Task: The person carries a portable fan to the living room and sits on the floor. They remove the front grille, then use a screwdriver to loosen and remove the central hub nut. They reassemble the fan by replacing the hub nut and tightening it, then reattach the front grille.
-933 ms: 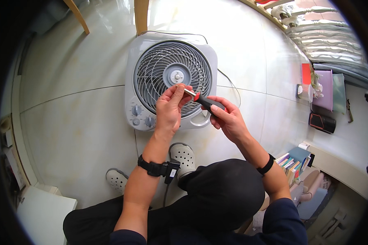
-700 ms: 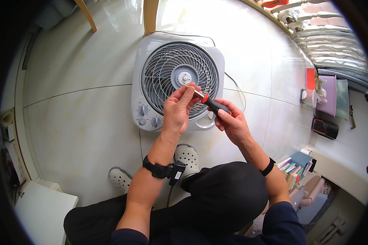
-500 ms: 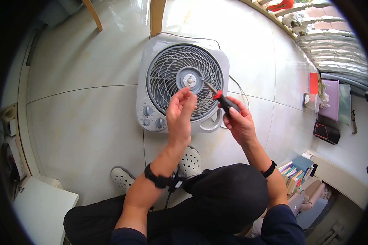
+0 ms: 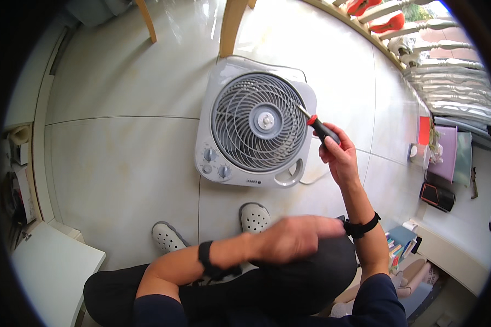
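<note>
A grey box fan (image 4: 205, 103) lies on the tiled floor, its round spiral grille facing up and a pale hub (image 4: 265, 121) at the centre. My right hand (image 4: 341, 155) grips the black-and-red handle of a screwdriver (image 4: 324, 131) at the fan's right side. The shaft points up and left over the grille's right edge; whether the tip touches it, I cannot tell. Nearer to me, my left hand (image 4: 292, 238) is smeared by motion above my knee. Its fingers reach toward the dark band (image 4: 362, 226) on my right wrist.
Wooden furniture legs (image 4: 232, 32) stand just behind the fan, and a cord runs along its right side. My clogs (image 4: 255, 218) are on the floor at the near side. A white railing (image 4: 442, 46) is at the far right, with books (image 4: 400, 255) at the near right.
My left hand has pulled back from above the fan and swung over to my right wrist. My right hand still holds the screwdriver. The fan sits lower and further right in view.
</note>
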### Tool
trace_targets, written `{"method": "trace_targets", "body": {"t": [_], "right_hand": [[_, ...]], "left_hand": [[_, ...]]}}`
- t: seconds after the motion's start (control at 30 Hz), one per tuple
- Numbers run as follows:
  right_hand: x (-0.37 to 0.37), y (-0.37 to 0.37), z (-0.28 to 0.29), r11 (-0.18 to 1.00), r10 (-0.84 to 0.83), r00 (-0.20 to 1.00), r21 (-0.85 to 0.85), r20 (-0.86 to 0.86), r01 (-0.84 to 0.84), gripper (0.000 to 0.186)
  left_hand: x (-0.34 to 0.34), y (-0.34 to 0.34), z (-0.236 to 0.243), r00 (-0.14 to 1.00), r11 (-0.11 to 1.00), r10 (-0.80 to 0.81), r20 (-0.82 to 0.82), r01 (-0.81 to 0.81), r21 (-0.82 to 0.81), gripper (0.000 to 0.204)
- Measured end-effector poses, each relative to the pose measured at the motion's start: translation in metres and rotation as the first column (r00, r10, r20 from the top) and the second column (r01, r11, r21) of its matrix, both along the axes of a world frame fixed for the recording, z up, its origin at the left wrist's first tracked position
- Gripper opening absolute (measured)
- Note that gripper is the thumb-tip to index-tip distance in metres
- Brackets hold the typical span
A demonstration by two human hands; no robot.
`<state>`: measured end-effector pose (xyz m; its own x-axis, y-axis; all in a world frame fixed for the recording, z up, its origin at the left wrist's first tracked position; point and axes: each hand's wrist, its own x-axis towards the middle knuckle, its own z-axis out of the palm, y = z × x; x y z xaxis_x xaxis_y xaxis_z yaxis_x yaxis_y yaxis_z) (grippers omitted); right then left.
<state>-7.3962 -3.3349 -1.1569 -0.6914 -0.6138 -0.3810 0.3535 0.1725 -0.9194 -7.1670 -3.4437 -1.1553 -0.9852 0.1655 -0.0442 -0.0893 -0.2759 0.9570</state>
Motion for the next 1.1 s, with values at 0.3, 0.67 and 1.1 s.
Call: {"method": "trace_targets", "body": {"t": [0.3,0.67,1.1], "right_hand": [[-0.001,-0.032,0.015,0.88,0.405,0.857,0.39,-0.318,-0.271,0.038],[0.001,-0.094,0.05,0.629,0.776,0.289,0.722,-0.56,-0.288,0.032],[0.001,-0.136,0.053,0.482,0.876,0.183,0.819,-0.446,-0.312,0.03]], "left_hand": [[-0.046,-0.011,-0.106,0.724,0.493,0.361,0.588,-0.683,0.538,0.033],[-0.113,-0.023,-0.137,0.818,-0.113,0.231,0.527,-0.515,0.85,0.029],[-0.115,-0.03,-0.141,0.825,-0.26,0.207,0.525,-0.471,0.843,0.024]]}}
